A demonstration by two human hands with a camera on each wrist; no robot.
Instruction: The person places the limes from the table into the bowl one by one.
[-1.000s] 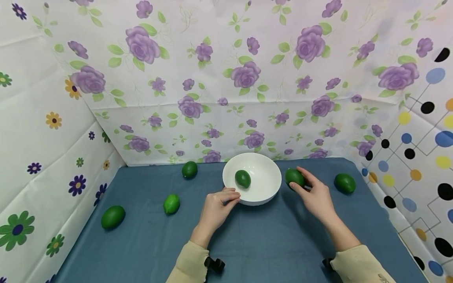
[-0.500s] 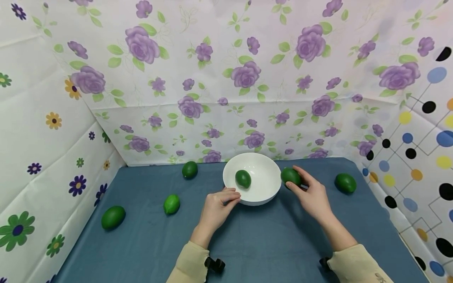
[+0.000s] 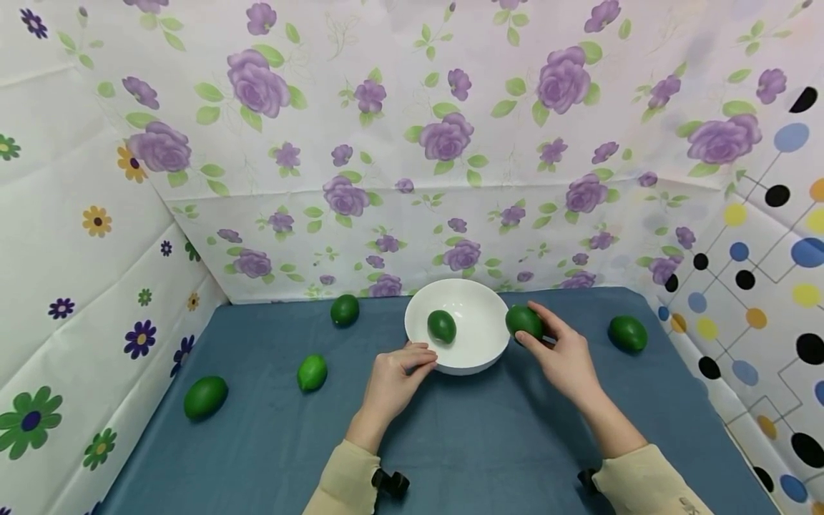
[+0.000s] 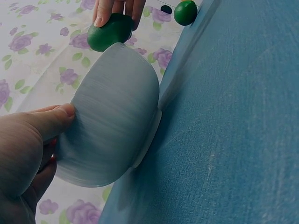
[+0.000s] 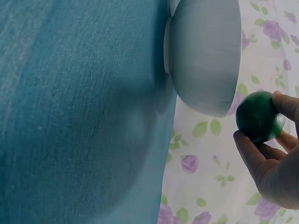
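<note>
A white bowl (image 3: 476, 336) stands on the blue cloth with one lime (image 3: 441, 326) lying inside it. My left hand (image 3: 395, 379) pinches the bowl's rim at its near left; in the left wrist view the thumb (image 4: 63, 114) lies against the bowl's outer wall. Between the thumb and fingers of my right hand (image 3: 566, 357) is a dark green lime (image 3: 524, 322), held up at the bowl's right rim. The right wrist view shows this held lime (image 5: 258, 116) off the table, near the bowl's edge.
To the right lies another lime (image 3: 627, 334). Left of the bowl are a lime at the back (image 3: 345, 310), a brighter lime (image 3: 312, 373) and a larger green one (image 3: 206, 397). Flowered cloth walls (image 3: 386, 236) rise behind the blue tabletop (image 3: 257, 458).
My right hand has moved left with its lime, from beside the bowl to the bowl's right rim. The left hand and the bowl have stayed in place.
</note>
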